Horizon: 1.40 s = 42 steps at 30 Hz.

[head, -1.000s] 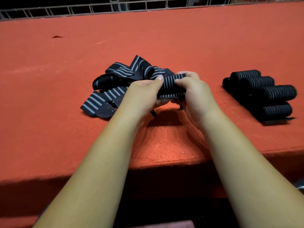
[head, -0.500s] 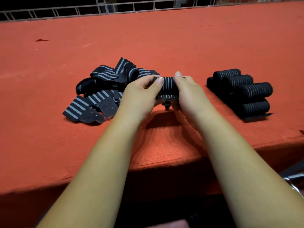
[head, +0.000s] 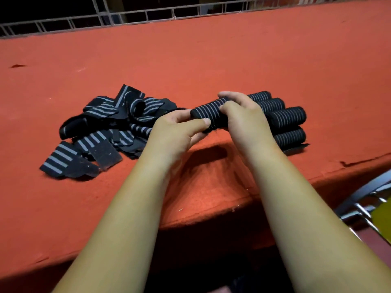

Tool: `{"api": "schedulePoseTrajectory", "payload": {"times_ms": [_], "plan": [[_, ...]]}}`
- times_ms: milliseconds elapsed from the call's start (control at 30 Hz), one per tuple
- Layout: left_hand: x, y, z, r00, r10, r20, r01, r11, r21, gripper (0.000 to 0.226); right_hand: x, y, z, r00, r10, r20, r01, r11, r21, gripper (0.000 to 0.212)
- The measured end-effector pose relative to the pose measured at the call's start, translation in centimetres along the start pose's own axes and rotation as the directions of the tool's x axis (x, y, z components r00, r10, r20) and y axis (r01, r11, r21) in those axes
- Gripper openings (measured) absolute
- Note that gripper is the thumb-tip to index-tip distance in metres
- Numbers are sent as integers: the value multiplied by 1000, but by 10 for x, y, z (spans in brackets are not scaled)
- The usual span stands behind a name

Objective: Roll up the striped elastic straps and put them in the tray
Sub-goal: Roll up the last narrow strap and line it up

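Observation:
A rolled black strap with grey stripes is held above the red table between both hands. My left hand pinches its left end with thumb and fingers. My right hand grips its right part, fingers curled over the top. A loose heap of unrolled striped straps lies on the table to the left. Several finished rolls lie stacked side by side just right of my right hand, partly hidden by it. No tray is visible.
The red felt table stretches far back to a white wire fence. Its front edge runs under my forearms. A metal chair frame with something yellow shows at the lower right.
Both hands have carried the rolled strap to the right, away from the loose heap and up against the stack of finished rolls. The view has shifted right too.

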State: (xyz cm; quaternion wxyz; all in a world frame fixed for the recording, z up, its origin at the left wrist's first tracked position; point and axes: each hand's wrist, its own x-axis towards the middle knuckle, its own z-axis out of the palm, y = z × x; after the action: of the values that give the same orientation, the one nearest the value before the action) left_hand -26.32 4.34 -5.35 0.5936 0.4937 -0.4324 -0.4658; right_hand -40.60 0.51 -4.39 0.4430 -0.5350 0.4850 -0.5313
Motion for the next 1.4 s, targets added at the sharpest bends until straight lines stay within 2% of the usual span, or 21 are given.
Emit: {"api": "schedulePoseTrajectory", "payload": {"times_ms": [200,500,633,833,967,1200,1300,1400], "plan": [[12,4,38,998,56,17,-55,998,-25,5,10,-11,-29,985,-126,-116,116,989,-94,43],[39,9,103,994,73,82,-69,996,-50,14,34,-2,-81,936,-216,-278,167,968,-189,27],[49,3,122,999,33,1,-33,999,-8,33,41,5,-95,914,-252,-317,152,939,-307,29],[59,-14,136,1000,23,9,-24,997,71,22,46,14,-103,924,-199,-327,29,889,-457,43],[64,-28,139,1000,-17,-15,19,994,111,26,52,23,-107,936,-135,-325,-38,879,-476,36],[64,-30,143,999,4,-52,7,981,196,24,55,31,-108,925,-120,-361,-71,878,-473,37],[61,-25,142,999,-5,-33,12,975,223,30,52,27,-106,895,-163,-414,-42,895,-444,40],[56,-21,134,1000,11,-23,-5,968,251,31,45,19,-99,837,-271,-475,53,905,-422,34]]}}
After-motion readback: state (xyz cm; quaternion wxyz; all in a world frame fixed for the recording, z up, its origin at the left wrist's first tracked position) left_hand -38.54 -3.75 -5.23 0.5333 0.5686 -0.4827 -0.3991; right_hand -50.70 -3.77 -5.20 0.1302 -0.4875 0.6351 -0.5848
